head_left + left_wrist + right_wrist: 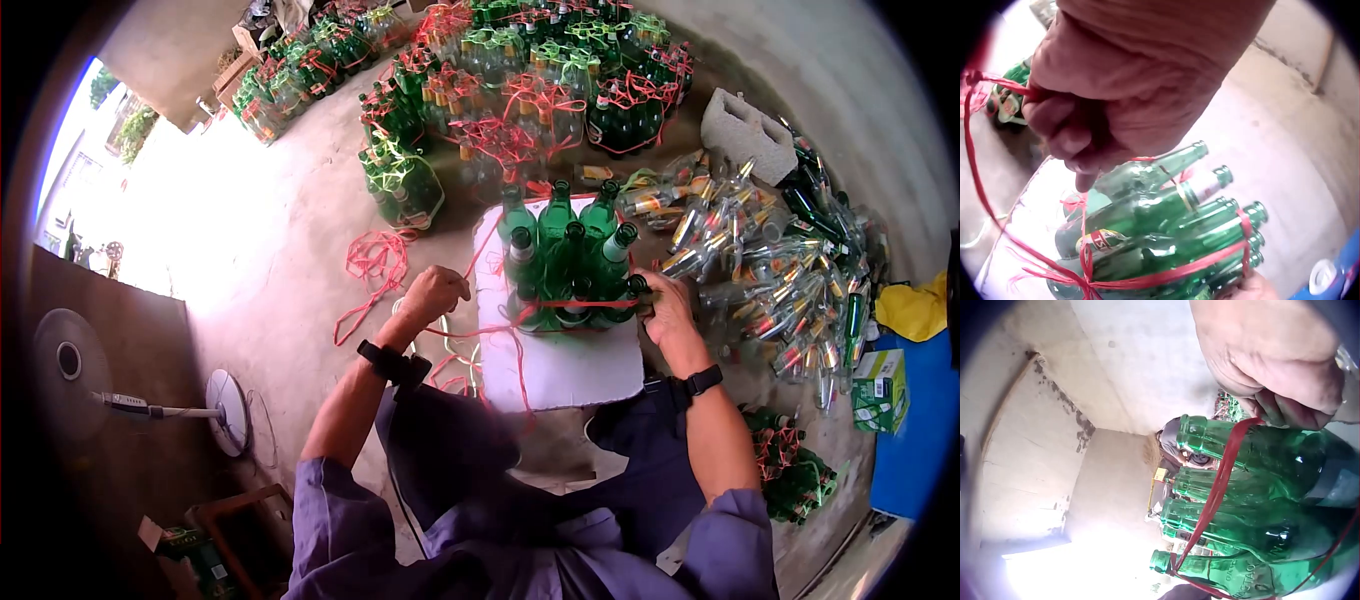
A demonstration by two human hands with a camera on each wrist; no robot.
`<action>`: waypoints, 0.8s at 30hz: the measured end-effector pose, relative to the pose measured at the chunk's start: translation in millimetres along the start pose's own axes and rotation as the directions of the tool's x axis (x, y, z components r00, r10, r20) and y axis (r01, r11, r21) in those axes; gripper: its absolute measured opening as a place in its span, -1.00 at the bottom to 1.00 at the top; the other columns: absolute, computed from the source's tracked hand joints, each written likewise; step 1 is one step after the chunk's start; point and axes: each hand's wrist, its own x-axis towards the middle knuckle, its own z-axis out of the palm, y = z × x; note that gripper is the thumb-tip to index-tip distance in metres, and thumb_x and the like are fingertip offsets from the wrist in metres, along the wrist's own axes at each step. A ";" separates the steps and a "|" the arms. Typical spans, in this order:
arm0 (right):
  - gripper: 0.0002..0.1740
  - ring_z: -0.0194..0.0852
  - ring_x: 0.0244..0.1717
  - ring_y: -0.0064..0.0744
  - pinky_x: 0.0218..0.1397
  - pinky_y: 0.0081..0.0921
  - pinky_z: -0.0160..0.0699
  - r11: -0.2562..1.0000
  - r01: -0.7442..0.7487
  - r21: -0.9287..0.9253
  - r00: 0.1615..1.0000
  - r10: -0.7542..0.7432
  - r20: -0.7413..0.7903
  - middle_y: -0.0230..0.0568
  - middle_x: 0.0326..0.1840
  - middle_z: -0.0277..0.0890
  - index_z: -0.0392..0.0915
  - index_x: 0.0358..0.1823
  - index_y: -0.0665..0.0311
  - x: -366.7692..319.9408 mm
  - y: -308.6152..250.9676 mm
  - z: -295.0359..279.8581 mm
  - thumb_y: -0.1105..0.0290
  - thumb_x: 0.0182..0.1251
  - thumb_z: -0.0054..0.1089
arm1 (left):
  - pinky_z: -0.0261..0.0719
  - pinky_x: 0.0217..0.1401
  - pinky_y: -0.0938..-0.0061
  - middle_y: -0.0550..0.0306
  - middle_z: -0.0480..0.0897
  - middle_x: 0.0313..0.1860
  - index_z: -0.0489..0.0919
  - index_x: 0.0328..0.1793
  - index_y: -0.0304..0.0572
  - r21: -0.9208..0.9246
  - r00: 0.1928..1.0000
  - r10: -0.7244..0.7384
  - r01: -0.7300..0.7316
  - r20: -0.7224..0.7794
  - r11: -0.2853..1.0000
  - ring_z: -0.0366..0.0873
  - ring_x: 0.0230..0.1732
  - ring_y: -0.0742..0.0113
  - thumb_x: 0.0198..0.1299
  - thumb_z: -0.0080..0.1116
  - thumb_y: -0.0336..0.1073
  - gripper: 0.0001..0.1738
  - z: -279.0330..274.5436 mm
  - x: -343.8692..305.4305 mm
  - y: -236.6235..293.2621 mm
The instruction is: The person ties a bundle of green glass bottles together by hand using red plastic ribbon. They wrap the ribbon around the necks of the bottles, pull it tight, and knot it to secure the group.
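One left hand (433, 292), one right hand (670, 312), clamped on red twine (1172, 274), embossed lettering (1249, 580), right wrist view only

R fingers (1297, 414) on red tie (1225, 470) | tie across grn btls (1294, 459) | bkgd: poss. person (1172, 440), blurry

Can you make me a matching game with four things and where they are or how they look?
Things:
1. left hand
2. rough block
3. crumpled cloth
4. green bottles between the hands

Clues:
A. yellow, near the right edge
B. standing on the white board
C. grey, next to the loose bottles
D. curled round the red string

Right pairs: 1-D, 2-C, 3-A, 4-B
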 end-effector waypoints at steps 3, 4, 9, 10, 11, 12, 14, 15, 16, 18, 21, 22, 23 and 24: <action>-0.90 0.18 -0.65 -0.67 -0.62 -0.64 0.00 0.994 0.007 0.109 1.000 -0.006 -0.009 -0.53 -0.54 0.37 0.59 -0.42 0.15 4.7 11.9 -7.2 0.34 0.22 0.27 | 0.67 -0.25 0.29 0.07 0.70 -0.41 0.71 -0.33 -0.17 0.164 0.998 -0.033 0.025 0.050 0.986 0.69 -0.39 0.14 -0.02 0.07 -0.47 -0.80 -3.4 -32.4 58.3; -0.90 0.17 -0.66 -0.67 -0.63 -0.66 -0.01 0.982 -0.028 0.187 0.999 0.033 -0.020 -0.53 -0.55 0.37 0.58 -0.41 0.14 2.5 12.1 -5.3 0.34 0.25 0.24 | 0.54 -0.56 0.47 0.08 0.64 -0.53 0.67 -0.31 -0.29 0.318 0.958 0.270 -0.286 0.095 0.904 0.55 -0.69 0.42 0.19 -0.01 -0.36 -0.77 2.0 -38.6 50.6; -0.87 0.16 -0.67 -0.69 -0.67 -0.69 0.02 0.950 -0.117 0.290 0.992 0.128 -0.018 -0.51 -0.55 0.38 0.55 -0.40 0.17 -23.2 20.8 -11.6 0.32 0.29 0.19 | 0.54 -0.57 0.46 0.07 0.62 -0.62 0.61 -0.32 -0.35 -0.072 0.980 0.198 -0.199 -0.021 0.977 0.59 -0.68 0.36 0.24 -0.08 -0.39 -0.75 37.7 -101.3 87.7; -0.85 0.16 -0.68 -0.70 -0.68 -0.69 0.02 0.930 -0.151 0.336 0.986 0.168 -0.020 -0.50 -0.55 0.38 0.55 -0.41 0.19 -30.8 22.5 -11.6 0.31 0.29 0.20 | 0.51 -0.58 0.44 0.10 0.60 -0.61 0.60 -0.26 -0.35 -0.118 0.979 0.202 -0.202 -0.011 0.972 0.60 -0.64 0.37 0.26 -0.08 -0.37 -0.76 44.4 -112.0 95.0; -0.85 0.16 -0.68 -0.70 -0.68 -0.69 0.02 0.932 -0.151 0.330 0.986 0.164 -0.011 -0.50 -0.55 0.38 0.55 -0.41 0.19 -39.8 25.9 -10.9 0.31 0.29 0.20 | 0.50 -0.58 0.41 0.10 0.58 -0.61 0.59 -0.24 -0.34 -0.158 0.976 0.218 -0.219 -0.021 0.963 0.58 -0.65 0.35 0.25 -0.06 -0.37 -0.77 56.4 -119.4 93.2; -0.84 0.17 -0.67 -0.70 -0.69 -0.70 0.02 0.966 -0.134 0.223 0.991 0.137 0.000 -0.49 -0.55 0.38 0.54 -0.39 0.21 -53.5 27.9 -7.0 0.30 0.30 0.19 | 0.49 -0.57 0.39 0.10 0.56 -0.61 0.58 -0.22 -0.34 -0.196 0.971 0.235 -0.237 -0.033 0.952 0.56 -0.65 0.34 0.24 -0.04 -0.36 -0.79 68.9 -125.7 91.5; -0.78 0.25 -0.65 -0.69 -0.70 -0.71 0.09 0.995 -0.102 0.012 0.993 0.101 0.067 -0.39 -0.52 0.47 0.57 -0.31 0.31 -74.6 34.0 0.2 0.27 0.33 0.18 | 0.54 -0.54 0.41 0.01 0.61 -0.62 0.57 -0.21 -0.40 -0.233 0.971 0.161 -0.200 -0.177 0.952 0.55 -0.72 0.33 0.40 -0.13 -0.27 -0.66 91.8 -139.6 102.4; -0.75 0.33 -0.61 -0.66 -0.67 -0.71 0.19 0.992 -0.107 -0.068 0.986 0.115 0.124 -0.34 -0.48 0.53 0.59 -0.27 0.34 -87.1 32.2 13.3 0.25 0.34 0.18 | 0.48 -0.60 0.48 0.06 0.55 -0.70 0.55 -0.19 -0.41 -0.459 0.999 -0.017 0.000 -0.034 0.889 0.52 -0.73 0.39 0.43 -0.18 -0.29 -0.67 88.4 -143.0 114.5; -0.72 0.42 -0.58 -0.63 -0.63 -0.72 0.29 0.983 -0.108 -0.146 0.975 0.133 0.176 -0.28 -0.44 0.58 0.61 -0.24 0.37 -101.8 31.6 29.5 0.24 0.36 0.18 | 0.48 -0.60 0.48 0.06 0.55 -0.70 0.55 -0.19 -0.41 -0.458 0.999 -0.016 -0.003 -0.038 0.889 0.52 -0.73 0.39 0.43 -0.18 -0.29 -0.67 102.2 -141.8 107.3; -0.67 0.56 -0.46 -0.54 -0.47 -0.66 0.51 0.971 -0.051 -0.233 0.920 0.137 0.367 -0.21 -0.34 0.65 0.63 -0.21 0.40 -119.3 36.3 60.6 0.21 0.38 0.18 | 0.45 -0.64 0.49 0.08 0.55 -0.69 0.56 -0.22 -0.38 -0.384 0.936 0.295 -0.349 -0.195 0.855 0.50 -0.74 0.38 0.38 -0.18 -0.35 -0.71 140.6 -140.3 84.3; -0.66 0.62 -0.31 -0.45 -0.22 -0.46 0.68 0.964 0.071 -0.258 0.836 0.083 0.542 -0.21 -0.23 0.64 0.56 -0.08 0.41 -119.1 55.6 97.2 0.21 0.45 0.16 | 0.45 -0.66 0.46 0.11 0.54 -0.68 0.57 -0.25 -0.33 -0.415 0.956 0.240 -0.289 -0.168 0.863 0.51 -0.74 0.37 0.32 -0.17 -0.40 -0.74 138.0 -140.0 97.3; -0.66 0.62 -0.31 -0.45 -0.22 -0.46 0.68 0.965 0.072 -0.252 0.835 0.080 0.545 -0.21 -0.23 0.64 0.56 -0.08 0.41 -120.6 59.1 107.5 0.21 0.45 0.16 | 0.45 -0.67 0.46 0.11 0.54 -0.68 0.57 -0.26 -0.32 -0.426 0.969 0.211 -0.247 -0.131 0.870 0.51 -0.73 0.38 0.31 -0.16 -0.40 -0.74 135.8 -139.7 97.9; -0.68 0.56 -0.37 -0.51 -0.28 -0.51 0.63 0.981 0.001 -0.192 0.857 0.098 0.506 -0.28 -0.30 0.59 0.56 -0.09 0.39 -121.0 61.4 116.7 0.22 0.45 0.16 | 0.52 -0.57 0.43 0.07 0.59 -0.65 0.59 -0.24 -0.33 -0.390 0.967 0.233 -0.256 -0.108 0.885 0.58 -0.65 0.35 0.28 -0.16 -0.41 -0.74 135.2 -140.4 95.6; -0.70 0.49 -0.44 -0.57 -0.35 -0.57 0.57 0.989 -0.068 -0.130 0.876 0.122 0.468 -0.35 -0.36 0.54 0.56 -0.10 0.38 -119.5 63.4 121.2 0.22 0.45 0.17 | 0.52 -0.57 0.43 0.07 0.59 -0.65 0.59 -0.24 -0.33 -0.388 0.967 0.232 -0.256 -0.108 0.886 0.58 -0.65 0.35 0.28 -0.16 -0.41 -0.74 132.4 -140.8 94.1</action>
